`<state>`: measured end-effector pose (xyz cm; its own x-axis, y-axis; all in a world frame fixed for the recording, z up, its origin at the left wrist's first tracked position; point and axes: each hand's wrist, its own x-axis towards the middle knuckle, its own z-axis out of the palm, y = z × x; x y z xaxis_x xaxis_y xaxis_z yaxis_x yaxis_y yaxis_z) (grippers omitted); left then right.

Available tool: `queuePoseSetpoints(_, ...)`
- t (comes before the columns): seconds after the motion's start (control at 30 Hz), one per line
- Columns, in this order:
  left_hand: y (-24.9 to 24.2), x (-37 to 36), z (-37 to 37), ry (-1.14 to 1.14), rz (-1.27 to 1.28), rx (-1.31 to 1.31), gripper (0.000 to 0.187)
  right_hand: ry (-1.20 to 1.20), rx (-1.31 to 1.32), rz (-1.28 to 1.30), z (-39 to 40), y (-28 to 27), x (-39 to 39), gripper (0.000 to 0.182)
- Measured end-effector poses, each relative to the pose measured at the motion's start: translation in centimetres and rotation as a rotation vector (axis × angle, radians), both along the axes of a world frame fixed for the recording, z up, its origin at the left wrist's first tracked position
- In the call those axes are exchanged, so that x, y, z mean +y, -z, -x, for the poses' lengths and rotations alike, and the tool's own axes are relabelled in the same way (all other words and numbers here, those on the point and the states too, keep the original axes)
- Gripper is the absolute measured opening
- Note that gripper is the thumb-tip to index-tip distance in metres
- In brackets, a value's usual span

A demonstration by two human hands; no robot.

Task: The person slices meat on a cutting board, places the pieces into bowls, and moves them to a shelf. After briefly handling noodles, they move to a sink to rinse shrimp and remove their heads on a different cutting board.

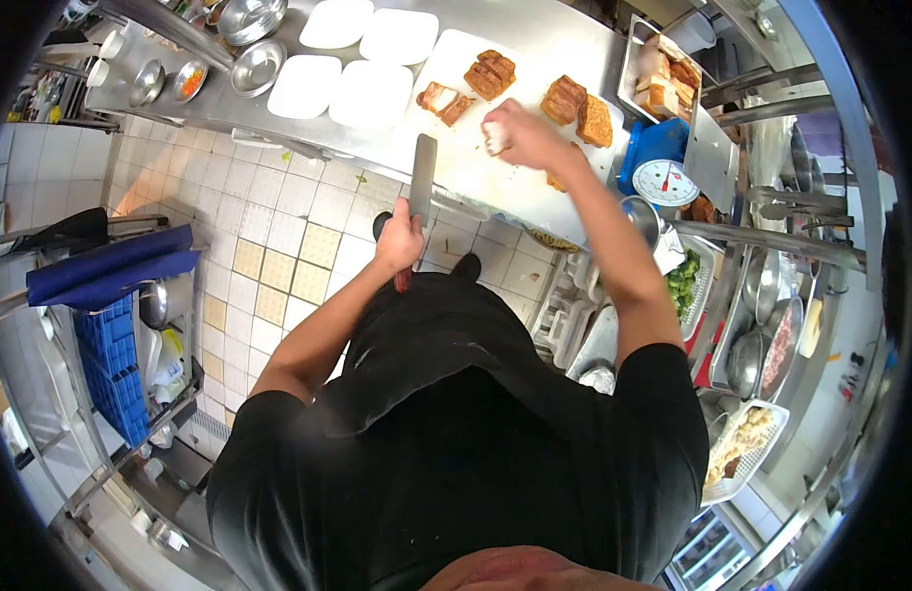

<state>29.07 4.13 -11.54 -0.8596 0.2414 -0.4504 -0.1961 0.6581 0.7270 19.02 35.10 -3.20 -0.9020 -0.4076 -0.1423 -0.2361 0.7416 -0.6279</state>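
My left hand (402,234) is closed round the handle of a cleaver (423,169), whose broad blade points up toward the front edge of the white cutting board (466,163). Over the board, my right hand (527,136) is closed on a small whitish piece (493,139); blur hides its exact kind. Browned chunks of crispy roast pork (490,75) lie around that hand. A paler cut portion of pork (443,101) is to its left, and more chunks (594,121) sit to its right, one partly hidden beneath my forearm.
White square plates (399,37) stand left of the board, with metal bowls (259,67) beyond. On the right are a blue dial scale (663,175), a tray of pork (663,89) and a basket of greens (684,281). Blue crates (111,364) occupy the left shelf.
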Motion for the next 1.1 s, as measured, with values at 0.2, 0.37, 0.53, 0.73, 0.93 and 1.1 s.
queuePoseSetpoints(0.2, 0.5, -0.4, 0.0, -0.023, -0.037, -0.017, 0.028, -0.160, -0.065, -0.247, 1.3, 0.6, 3.1, 0.055)
queuePoseSetpoints(0.37, 2.5, -1.0, 0.0, 0.017, -0.016, 0.136, 0.020, -0.127, -0.041, -0.271, 0.3, 1.9, 2.5, 0.056)
queuePoseSetpoints(0.53, -0.9, -0.8, 0.5, -0.044, 0.001, -0.004, 0.027, -0.179, 0.042, -0.461, 0.4, 3.0, 2.3, 0.059)
queuePoseSetpoints(0.73, -2.5, -1.8, 2.1, 0.009, 0.131, 0.039, 0.027, -0.169, 0.207, -0.522, 0.7, 2.6, 3.7, 0.061)
queuePoseSetpoints(0.93, -2.0, -2.8, 3.4, 0.110, 0.187, 0.101, 0.027, 0.403, -0.153, -0.232, 2.3, -4.9, -5.9, 0.076)
queuePoseSetpoints(1.1, -3.0, -3.8, 5.8, 0.196, 0.261, 0.100, 0.029, 0.831, -0.164, -0.010, 4.5, 3.6, -10.8, 0.072)
